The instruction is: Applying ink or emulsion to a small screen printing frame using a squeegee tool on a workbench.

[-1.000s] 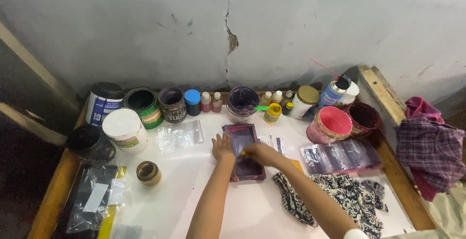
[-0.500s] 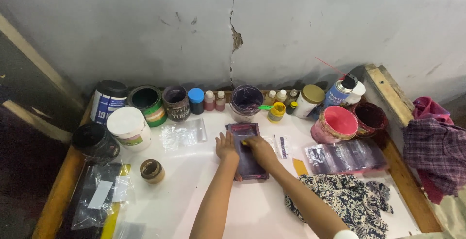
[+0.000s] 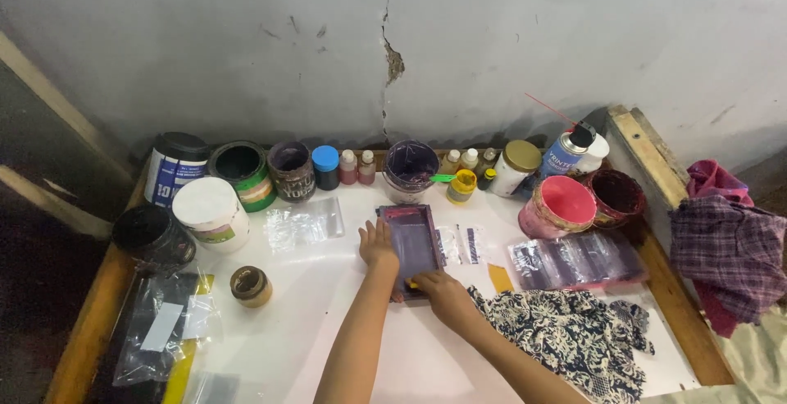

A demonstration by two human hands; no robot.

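Cracked grey plaster rises behind a white table (image 3: 328, 346) lined with paint pots. At its middle lies a small purple-stained screen frame (image 3: 412, 244). Left hand (image 3: 378, 246) rests flat and spread on the frame's left edge, gripping nothing. Right hand (image 3: 438, 293) sits curled at the near end, closed on a yellow squeegee (image 3: 412, 284). A patterned cloth (image 3: 574, 334) lies just beside it.
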